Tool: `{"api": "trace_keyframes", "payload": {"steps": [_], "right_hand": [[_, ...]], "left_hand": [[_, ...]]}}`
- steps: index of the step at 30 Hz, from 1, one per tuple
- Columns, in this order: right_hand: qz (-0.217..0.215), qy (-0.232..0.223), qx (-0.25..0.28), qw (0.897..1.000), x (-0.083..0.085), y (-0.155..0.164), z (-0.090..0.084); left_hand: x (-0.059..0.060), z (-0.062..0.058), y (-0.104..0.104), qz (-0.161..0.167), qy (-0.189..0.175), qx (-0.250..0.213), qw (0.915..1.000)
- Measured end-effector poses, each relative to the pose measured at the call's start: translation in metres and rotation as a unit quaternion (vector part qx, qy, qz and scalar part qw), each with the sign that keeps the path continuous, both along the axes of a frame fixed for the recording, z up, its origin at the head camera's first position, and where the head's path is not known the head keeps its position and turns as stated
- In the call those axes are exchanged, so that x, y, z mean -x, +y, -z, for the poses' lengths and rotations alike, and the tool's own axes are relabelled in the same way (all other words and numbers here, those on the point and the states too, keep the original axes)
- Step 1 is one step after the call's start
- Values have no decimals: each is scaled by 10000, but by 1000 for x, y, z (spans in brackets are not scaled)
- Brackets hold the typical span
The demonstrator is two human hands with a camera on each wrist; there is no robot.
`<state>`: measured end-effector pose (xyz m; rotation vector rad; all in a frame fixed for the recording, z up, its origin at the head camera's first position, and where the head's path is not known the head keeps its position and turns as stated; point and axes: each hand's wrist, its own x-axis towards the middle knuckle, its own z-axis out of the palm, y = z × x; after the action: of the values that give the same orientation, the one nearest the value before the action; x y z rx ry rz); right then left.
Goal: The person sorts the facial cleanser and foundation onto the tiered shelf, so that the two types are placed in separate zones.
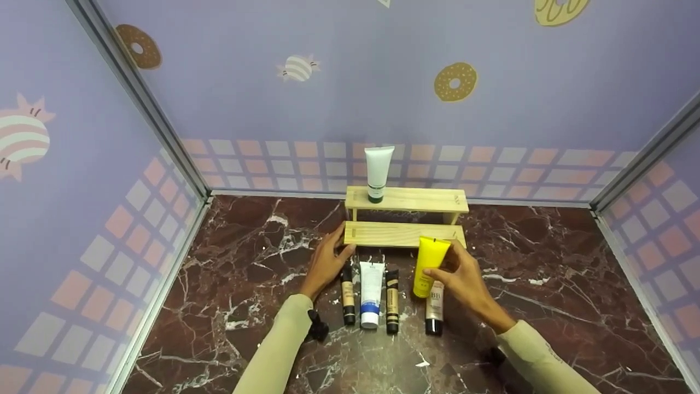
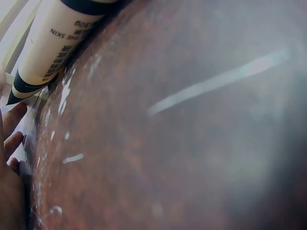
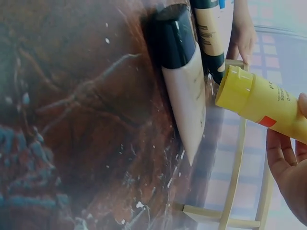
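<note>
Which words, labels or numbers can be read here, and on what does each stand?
"BB": beige tube lying on the marble by the right hand.
"THE SKIN": part of a line on the cream tube in the left wrist view; the rest is blurred.
Print on the yellow tube, white and blue tube and shelf tube: too small to read.

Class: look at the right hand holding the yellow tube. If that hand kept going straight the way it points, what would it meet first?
The right hand points toward the wooden rack, so the yellow tube would probably meet the lower shelf first; depth is hard to judge.

Left hand (image 1: 328, 257) flat, right hand (image 1: 462, 276) pinching
</note>
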<state>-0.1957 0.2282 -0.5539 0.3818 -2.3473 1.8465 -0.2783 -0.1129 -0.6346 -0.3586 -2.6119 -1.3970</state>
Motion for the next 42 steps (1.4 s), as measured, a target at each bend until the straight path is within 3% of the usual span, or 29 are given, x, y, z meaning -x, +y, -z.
{"api": "trace_keyframes", "payload": {"steps": [9,17,25,42], "right_hand": [[108,291,-73,9995,3,7,-4],[189,160,68,9997,9,8,-10],[112,241,304,9992,14,8,-14],[217,540,340,9977,31,13,-27]], "left_hand": [[0,5,2,208,142,-128,9996],[-1,6,3,316,288,-160,9990],[-1,5,1,146,56,-69,9999],[0,1,0,129,100,5,9999]]}}
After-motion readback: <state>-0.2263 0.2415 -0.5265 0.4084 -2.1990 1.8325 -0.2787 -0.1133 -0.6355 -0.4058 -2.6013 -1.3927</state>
